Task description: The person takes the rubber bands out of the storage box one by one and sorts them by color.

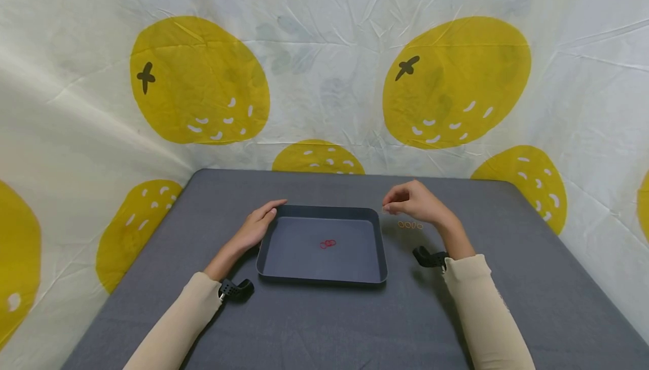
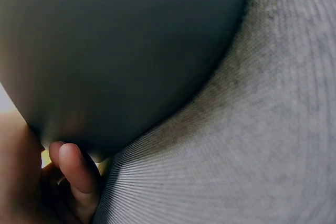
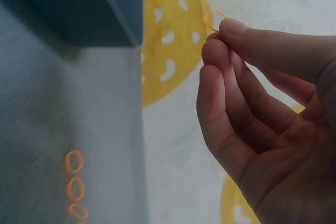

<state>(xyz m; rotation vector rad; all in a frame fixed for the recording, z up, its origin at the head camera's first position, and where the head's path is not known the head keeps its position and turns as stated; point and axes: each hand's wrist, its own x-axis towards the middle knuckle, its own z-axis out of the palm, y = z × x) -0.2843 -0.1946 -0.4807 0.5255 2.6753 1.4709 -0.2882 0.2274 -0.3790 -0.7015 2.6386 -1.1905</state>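
A dark grey rectangular tray (image 1: 324, 280) lies on the table with a small cluster of red rubber bands (image 1: 328, 244) inside it. At the tray's back left corner, my left hand (image 1: 257, 225) holds the edge; in the left wrist view its curled fingers (image 2: 77, 169) touch the outer wall. My right hand (image 1: 418, 201) is raised just beyond the tray's right side. Between thumb and fingertips it pinches a thin orange rubber band (image 3: 205, 20). Several more orange rubber bands (image 1: 410, 225) lie in a row on the table below that hand.
A grey cloth (image 1: 324, 330) covers the table. Behind and beside it hangs a white curtain (image 1: 324, 94) printed with large yellow fruits. Each wrist wears a black camera mount, the left one (image 1: 237, 290) close to the table and the right one (image 1: 430, 257) above it.
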